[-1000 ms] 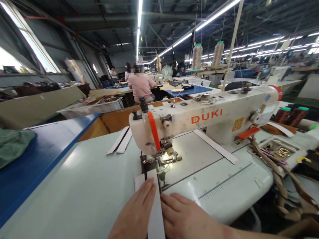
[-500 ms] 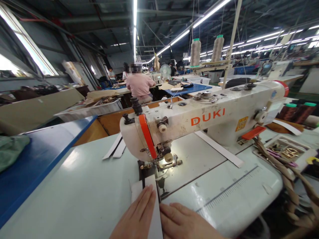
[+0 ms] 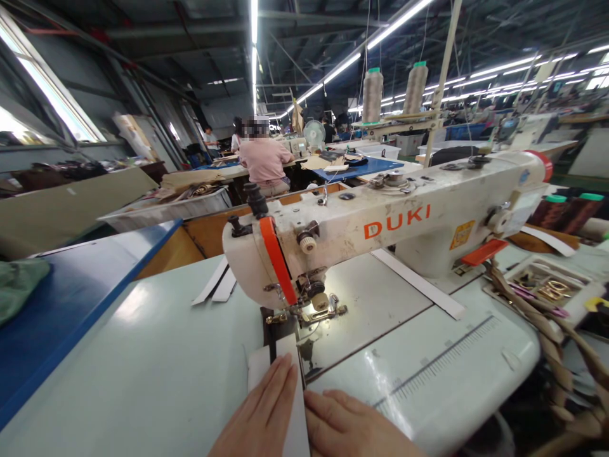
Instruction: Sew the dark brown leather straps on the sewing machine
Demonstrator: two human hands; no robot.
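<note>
My left hand (image 3: 266,406) lies flat, fingers stretched forward and side by side, on a white strip (image 3: 299,422) in front of the sewing machine. Under and beside that strip there is another white piece (image 3: 257,367), with a dark band (image 3: 273,346) running toward the presser foot (image 3: 299,314). Along the strip's right edge rests my right hand (image 3: 349,422), its fingers extended and touching the edge; its thumb is hidden. The sewing machine (image 3: 342,222), white with orange trim, stands just beyond both hands.
Two white strips (image 3: 223,284) lie left of the machine head, and another strip (image 3: 419,284) lies under its arm. On the right are a tray (image 3: 547,285) with scissors and hanging tan straps (image 3: 547,355). A blue table (image 3: 85,304) adjoins on the left. A person (image 3: 265,158) sits farther back.
Both hands and the white strip hold almost the same place at the machine. The view has shifted very slightly.
</note>
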